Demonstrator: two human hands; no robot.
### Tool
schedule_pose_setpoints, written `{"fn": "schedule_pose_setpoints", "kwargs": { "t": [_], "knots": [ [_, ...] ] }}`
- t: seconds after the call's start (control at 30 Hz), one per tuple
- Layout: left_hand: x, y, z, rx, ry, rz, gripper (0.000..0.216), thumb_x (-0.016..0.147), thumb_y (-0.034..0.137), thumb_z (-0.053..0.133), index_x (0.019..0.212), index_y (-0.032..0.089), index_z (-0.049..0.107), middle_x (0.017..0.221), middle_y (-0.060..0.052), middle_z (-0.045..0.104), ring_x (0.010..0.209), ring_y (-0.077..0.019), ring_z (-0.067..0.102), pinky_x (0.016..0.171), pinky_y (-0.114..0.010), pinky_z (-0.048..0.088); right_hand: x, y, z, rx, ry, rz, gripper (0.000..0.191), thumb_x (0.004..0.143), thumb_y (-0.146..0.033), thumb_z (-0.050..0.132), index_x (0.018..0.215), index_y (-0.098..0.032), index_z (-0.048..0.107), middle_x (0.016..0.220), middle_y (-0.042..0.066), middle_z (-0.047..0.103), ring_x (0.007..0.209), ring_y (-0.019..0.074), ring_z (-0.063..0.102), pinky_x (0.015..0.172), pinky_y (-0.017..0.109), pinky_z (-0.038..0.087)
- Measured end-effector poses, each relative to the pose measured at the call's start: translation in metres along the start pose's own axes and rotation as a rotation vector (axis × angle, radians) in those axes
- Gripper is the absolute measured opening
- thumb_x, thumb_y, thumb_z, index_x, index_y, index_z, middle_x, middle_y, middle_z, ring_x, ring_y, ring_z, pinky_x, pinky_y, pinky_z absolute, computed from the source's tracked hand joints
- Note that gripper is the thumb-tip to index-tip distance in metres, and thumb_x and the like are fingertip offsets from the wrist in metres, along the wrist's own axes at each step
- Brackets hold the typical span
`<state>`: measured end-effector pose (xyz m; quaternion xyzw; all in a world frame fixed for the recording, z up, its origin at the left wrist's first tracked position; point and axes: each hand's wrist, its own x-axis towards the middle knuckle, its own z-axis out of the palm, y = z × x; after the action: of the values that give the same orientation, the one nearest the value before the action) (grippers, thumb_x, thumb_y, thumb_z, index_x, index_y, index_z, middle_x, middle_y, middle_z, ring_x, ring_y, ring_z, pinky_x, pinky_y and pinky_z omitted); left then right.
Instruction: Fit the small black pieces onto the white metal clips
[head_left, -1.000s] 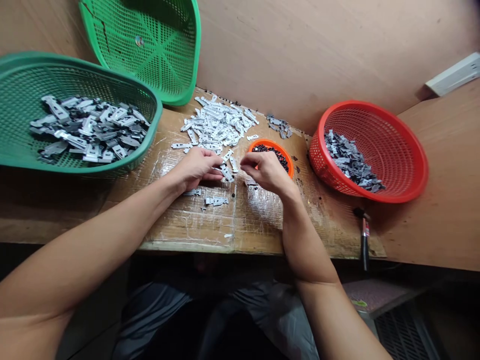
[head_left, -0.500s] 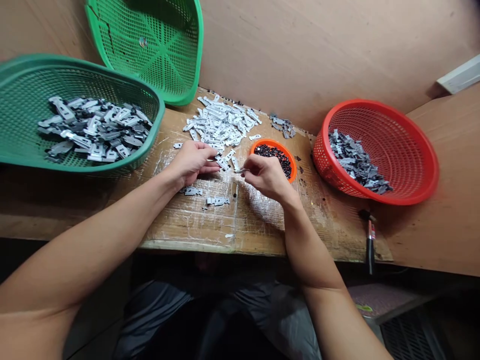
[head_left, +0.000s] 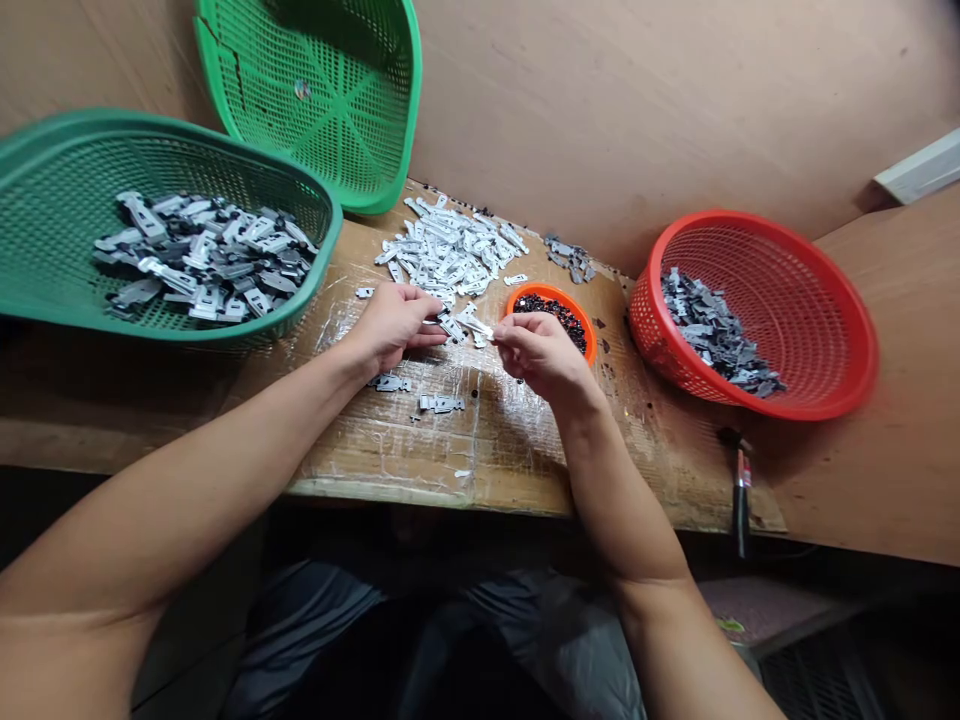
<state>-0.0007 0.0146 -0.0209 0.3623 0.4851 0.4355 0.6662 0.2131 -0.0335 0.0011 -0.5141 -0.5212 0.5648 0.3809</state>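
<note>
My left hand is closed at the front of the loose pile, its thumb and fingers gripping a small flat grey metal part. Between the thumb and forefinger of my right hand is a narrow light-grey metal strip, tilted toward the left hand's part. Just behind the right hand stands a small orange bowl of tiny black pieces, partly covered by that hand. Two metal parts lie nearer the front, one metal part in the open and another beside the left wrist.
A pile of pale metal parts spreads at the back, with darker grey pieces beside it. Green baskets stand left, one holding parts. At the right are a red basket of grey pieces and a black-handled brush.
The right hand's strip has risen and now points up and left toward the left hand's part. My left hand keeps its grip. The whole view has shifted slightly.
</note>
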Motion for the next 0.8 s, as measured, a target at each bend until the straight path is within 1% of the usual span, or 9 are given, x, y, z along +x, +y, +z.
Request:
{"fn": "schedule_pose_setpoints", "kwargs": {
  "t": [0.1,0.17,0.3,0.47,0.6,0.8],
  "knots": [
    [-0.003,0.001,0.002,-0.006,-0.013,-0.008,0.02,0.083,0.008,0.079,0.076,0.018,0.063,0.078,-0.004,0.07,0.064,-0.0148,0.071,0.073,-0.032,0.066,0.006,0.004,0.018,0.086,0.05,0.058,0.03,0.082,-0.031,0.08,0.065,-0.023,0.057,0.054,-0.006,0.051,0.046,0.0062,0.032,0.043,0.023,0.025],
    [-0.004,0.002,0.003,-0.009,-0.022,-0.011,0.021,0.083,0.008,0.079,0.076,0.018,0.063,0.078,-0.005,0.071,0.065,-0.0156,0.072,0.074,-0.033,0.066,0.008,0.006,0.023,0.12,0.084,0.086,0.028,0.081,-0.028,0.08,0.065,-0.022,0.058,0.054,-0.005,0.051,0.046,0.0059,0.033,0.041,0.021,0.026],
    [-0.004,0.001,0.003,-0.002,-0.021,-0.002,0.02,0.083,0.008,0.078,0.075,0.018,0.063,0.076,-0.004,0.07,0.064,-0.016,0.073,0.072,-0.032,0.066,0.009,0.007,0.024,0.183,0.115,0.102,0.024,0.078,-0.026,0.08,0.066,-0.022,0.059,0.055,-0.005,0.052,0.045,0.005,0.036,0.04,0.019,0.026],
    [-0.003,-0.002,0.003,0.009,-0.024,0.022,0.021,0.081,0.01,0.079,0.073,0.019,0.062,0.074,-0.002,0.067,0.062,-0.015,0.071,0.073,-0.032,0.067,0.009,0.009,0.029,0.176,0.147,0.119,0.02,0.078,-0.027,0.077,0.069,-0.022,0.061,0.055,-0.005,0.053,0.045,0.0061,0.038,0.039,0.02,0.026],
    [-0.003,-0.002,0.003,0.015,-0.025,0.022,0.021,0.081,0.011,0.08,0.073,0.019,0.063,0.072,-0.002,0.067,0.062,-0.0157,0.07,0.073,-0.034,0.067,0.007,0.009,0.03,0.2,0.161,0.12,0.02,0.077,-0.026,0.076,0.067,-0.022,0.059,0.054,-0.005,0.051,0.044,0.0058,0.037,0.039,0.021,0.024],
    [-0.002,-0.001,0.003,0.013,-0.003,0.027,0.022,0.081,0.007,0.078,0.072,0.019,0.063,0.07,-0.001,0.063,0.061,-0.016,0.069,0.073,-0.035,0.068,0.003,0.005,0.029,0.227,0.173,0.1,0.02,0.075,-0.026,0.074,0.066,-0.022,0.057,0.053,-0.006,0.05,0.045,0.0055,0.036,0.041,0.021,0.025]
  ]
}}
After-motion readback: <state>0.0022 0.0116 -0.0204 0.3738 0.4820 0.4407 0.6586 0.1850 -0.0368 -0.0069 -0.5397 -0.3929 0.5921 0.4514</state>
